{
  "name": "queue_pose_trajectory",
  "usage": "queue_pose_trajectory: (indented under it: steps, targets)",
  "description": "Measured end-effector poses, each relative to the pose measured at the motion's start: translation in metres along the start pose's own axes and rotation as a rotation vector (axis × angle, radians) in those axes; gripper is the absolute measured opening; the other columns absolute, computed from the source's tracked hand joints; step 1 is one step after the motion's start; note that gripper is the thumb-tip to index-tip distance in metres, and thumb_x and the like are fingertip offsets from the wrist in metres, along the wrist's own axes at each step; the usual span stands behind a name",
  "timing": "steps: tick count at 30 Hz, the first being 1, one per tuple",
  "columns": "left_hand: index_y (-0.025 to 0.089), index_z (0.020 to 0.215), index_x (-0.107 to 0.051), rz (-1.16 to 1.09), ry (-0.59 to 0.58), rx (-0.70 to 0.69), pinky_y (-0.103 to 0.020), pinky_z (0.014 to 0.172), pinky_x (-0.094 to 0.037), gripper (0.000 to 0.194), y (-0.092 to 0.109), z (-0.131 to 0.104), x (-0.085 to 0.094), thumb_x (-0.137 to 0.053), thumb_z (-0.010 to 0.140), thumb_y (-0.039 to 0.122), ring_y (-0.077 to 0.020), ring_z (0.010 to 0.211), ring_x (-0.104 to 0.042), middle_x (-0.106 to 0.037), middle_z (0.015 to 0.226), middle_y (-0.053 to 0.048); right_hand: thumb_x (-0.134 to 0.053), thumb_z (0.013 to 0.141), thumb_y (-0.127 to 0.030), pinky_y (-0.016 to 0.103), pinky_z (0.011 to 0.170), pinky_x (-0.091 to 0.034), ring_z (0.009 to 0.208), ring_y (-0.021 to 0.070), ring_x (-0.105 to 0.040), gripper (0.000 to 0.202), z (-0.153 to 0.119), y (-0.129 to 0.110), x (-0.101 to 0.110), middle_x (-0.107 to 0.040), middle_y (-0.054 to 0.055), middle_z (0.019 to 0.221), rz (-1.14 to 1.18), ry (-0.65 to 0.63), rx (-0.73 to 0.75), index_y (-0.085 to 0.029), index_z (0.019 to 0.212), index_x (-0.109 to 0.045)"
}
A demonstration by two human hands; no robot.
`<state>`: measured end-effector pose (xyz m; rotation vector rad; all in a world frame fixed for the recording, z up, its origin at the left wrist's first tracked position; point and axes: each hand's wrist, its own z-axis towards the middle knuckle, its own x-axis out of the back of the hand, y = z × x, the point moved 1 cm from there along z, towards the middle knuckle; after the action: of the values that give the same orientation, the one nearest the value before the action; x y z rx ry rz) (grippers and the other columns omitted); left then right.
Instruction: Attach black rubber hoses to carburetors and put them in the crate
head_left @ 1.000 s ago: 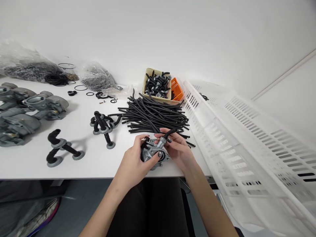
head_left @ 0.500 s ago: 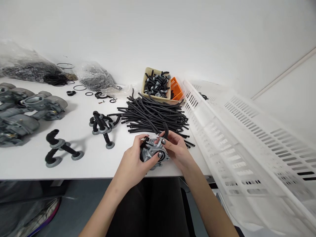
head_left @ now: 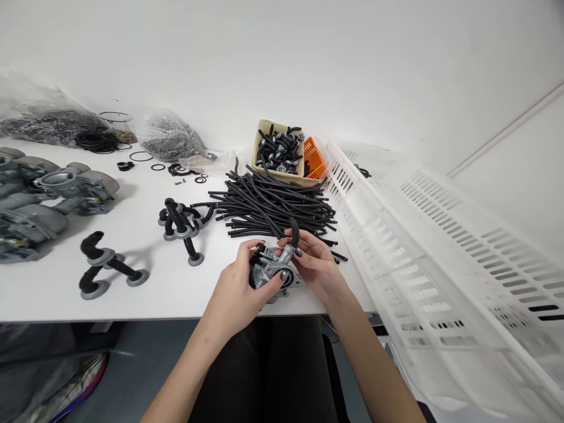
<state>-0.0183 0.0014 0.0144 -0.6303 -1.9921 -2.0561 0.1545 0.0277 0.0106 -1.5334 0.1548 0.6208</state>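
Probably rigid, the carburetor (head_left: 266,272) suits the left hand (head_left: 240,283) clasping its body, right hand (head_left: 318,263) pinching the collar (head_left: 288,252), hose (head_left: 295,231) above.

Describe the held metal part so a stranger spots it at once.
At the white table, find the left hand and right hand. Between them is the metal part, a black tube rising from it. Unlike the clustered metal bodies at far left, it is held.

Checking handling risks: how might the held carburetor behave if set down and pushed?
The carburetor is probably heavy for its size, its body looking metallic. Its uneven, jutting shape could make it tip. The black elbow would likely flex, looking rubbery.
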Motion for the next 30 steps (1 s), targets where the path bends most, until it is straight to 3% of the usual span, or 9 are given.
queue_pose_trajectory:
  steps: [12,18,20,30]
  targets:
    - [0.025,0.126,-0.041,0.012,-0.017,0.008,-0.036,0.078,-0.052,0.051,0.0055,0.0003,0.0014,-0.061,0.083,0.044,-0.0277,0.102,-0.068,-0.069,0.116,-0.008,-0.087,0.066,-0.025,0.025,0.069,-0.050,0.073,0.0132,-0.067,0.037,0.0023,-0.0022,-0.0078,-0.061,-0.003,0.086,-0.053,0.096,-0.050,-0.028,0.101,-0.075]
    - [0.025,0.126,-0.040,0.009,-0.024,0.020,-0.038,0.082,-0.051,0.051,0.0061,-0.0002,0.0019,-0.061,0.083,0.044,-0.0277,0.104,-0.066,-0.067,0.120,-0.008,-0.077,0.076,-0.029,0.032,0.085,-0.051,0.089,0.0182,-0.069,0.041,-0.0007,-0.0034,-0.0025,-0.070,0.004,0.117,0.021,0.011,-0.047,-0.027,0.117,-0.070]
    - [0.025,0.126,-0.040,0.005,-0.024,0.011,-0.038,0.082,-0.051,0.051,0.0049,0.0000,0.0018,-0.061,0.083,0.045,-0.0284,0.107,-0.065,-0.067,0.121,-0.009,-0.075,0.077,-0.027,0.035,0.089,-0.050,0.094,0.0205,-0.069,0.045,-0.0017,-0.0038,-0.0010,-0.071,0.006,0.120,0.041,-0.001,-0.060,-0.026,0.121,-0.066]
    - [0.025,0.127,-0.041,0.015,-0.004,-0.008,-0.037,0.079,-0.052,0.053,-0.0007,-0.0001,-0.0001,-0.061,0.083,0.046,-0.0294,0.108,-0.066,-0.067,0.120,-0.010,-0.082,0.074,-0.027,0.035,0.085,-0.051,0.086,0.0202,-0.071,0.055,0.0001,0.0006,-0.0024,-0.073,0.000,0.090,-0.008,0.034,-0.010,-0.030,0.123,-0.057]
